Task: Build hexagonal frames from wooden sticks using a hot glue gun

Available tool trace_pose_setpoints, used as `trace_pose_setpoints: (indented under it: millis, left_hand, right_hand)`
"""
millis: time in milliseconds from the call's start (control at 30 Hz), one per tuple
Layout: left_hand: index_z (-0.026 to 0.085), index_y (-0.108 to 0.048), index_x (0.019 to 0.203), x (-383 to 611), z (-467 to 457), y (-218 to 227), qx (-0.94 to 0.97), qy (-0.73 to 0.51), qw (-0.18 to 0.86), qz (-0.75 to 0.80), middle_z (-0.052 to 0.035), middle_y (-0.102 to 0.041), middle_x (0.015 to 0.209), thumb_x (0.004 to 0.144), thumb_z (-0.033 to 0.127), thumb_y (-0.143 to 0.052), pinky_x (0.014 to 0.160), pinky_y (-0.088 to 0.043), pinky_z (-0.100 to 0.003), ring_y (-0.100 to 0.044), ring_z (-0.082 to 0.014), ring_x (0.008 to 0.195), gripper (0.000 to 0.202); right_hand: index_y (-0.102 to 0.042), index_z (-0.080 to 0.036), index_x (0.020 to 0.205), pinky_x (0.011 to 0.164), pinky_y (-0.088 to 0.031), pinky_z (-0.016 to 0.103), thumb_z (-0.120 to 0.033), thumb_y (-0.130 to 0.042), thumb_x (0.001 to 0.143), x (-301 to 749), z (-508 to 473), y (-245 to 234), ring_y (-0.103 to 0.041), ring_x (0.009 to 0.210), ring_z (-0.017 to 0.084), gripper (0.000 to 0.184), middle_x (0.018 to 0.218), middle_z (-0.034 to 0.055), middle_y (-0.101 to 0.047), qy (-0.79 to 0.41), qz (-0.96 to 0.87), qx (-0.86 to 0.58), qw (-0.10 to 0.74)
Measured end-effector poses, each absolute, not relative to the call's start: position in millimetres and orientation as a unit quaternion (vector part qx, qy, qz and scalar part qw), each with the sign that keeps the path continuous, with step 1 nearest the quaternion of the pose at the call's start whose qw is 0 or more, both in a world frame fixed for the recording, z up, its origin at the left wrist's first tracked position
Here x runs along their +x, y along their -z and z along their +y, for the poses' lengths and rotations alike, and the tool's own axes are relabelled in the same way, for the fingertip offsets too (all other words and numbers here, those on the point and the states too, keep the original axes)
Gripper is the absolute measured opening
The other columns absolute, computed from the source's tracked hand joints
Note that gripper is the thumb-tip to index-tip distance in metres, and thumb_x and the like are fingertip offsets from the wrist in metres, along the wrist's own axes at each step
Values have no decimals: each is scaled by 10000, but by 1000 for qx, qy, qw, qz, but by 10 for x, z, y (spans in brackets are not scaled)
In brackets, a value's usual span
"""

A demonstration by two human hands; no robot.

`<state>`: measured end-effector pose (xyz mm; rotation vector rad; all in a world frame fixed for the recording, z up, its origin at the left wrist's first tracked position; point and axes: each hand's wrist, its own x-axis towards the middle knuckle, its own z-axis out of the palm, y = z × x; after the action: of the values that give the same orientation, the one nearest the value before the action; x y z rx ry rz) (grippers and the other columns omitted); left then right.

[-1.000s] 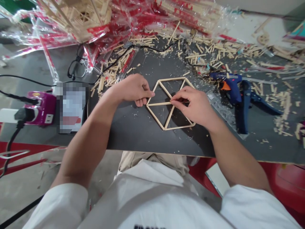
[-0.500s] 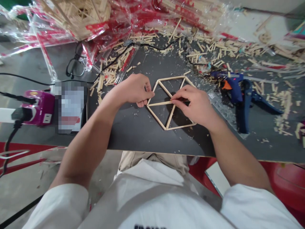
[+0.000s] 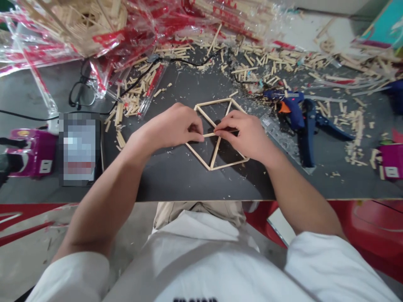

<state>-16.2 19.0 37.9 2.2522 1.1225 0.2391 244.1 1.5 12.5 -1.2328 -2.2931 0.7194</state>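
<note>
Wooden stick hexagon frame point(image 3: 229, 164) flat on black counter point(image 3: 189, 188), just inside its front edge, left hand point(image 3: 173, 128) and right hand point(image 3: 242, 136) angled inward, fingers pinching crossbar stick point(image 3: 208, 135), forearms point(image 3: 103, 197) bent

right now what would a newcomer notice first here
A hexagonal frame of wooden sticks lies on the bench, the left hand and right hand pinching its cross stick. Beyond it sits a heap of sticks in red-printed plastic wrap, and to the right a blue hot glue gun.

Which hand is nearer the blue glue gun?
Right. The right hand is to the left of the blue glue gun, apart from it; the left hand lies farther left, beyond the right hand.
</note>
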Motion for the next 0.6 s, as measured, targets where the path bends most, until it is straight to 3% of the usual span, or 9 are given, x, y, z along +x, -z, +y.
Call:
trace_pose_setpoints:
  millis: [167,300,600]
  left_hand:
    - [236,-840,814,-133,184,-354,836,-59,309,450,-2,-786,779,890,390,-738,979,-500,-342,-740,-208,841,200]
    - [238,-841,808,-118,183,-371,835,-50,306,455,1,-755,712,881,375,-752,944,-495,-331,-722,-197,788,179]
    - [240,-846,854,-115,137,-378,869,-35,248,426,-25,-807,819,952,391,-662,817,-454,-315,-663,-170,709,257]
  right_hand:
    - [-846,-256,1023,876,-536,439,-391,-627,1066,2524,81,-229,-688,910,254,261,1065,88,-784,-276,-797,-489,222]
    - [-839,-275,1051,854,-546,451,-463,-592,1082,2580,102,-282,-667,894,260,311,1064,88,-777,-262,-787,-514,217]
    - [-826,-257,1017,889,-541,447,-315,-666,1039,2648,95,-328,-673,850,227,172,1030,76,-751,-272,-800,-498,196]
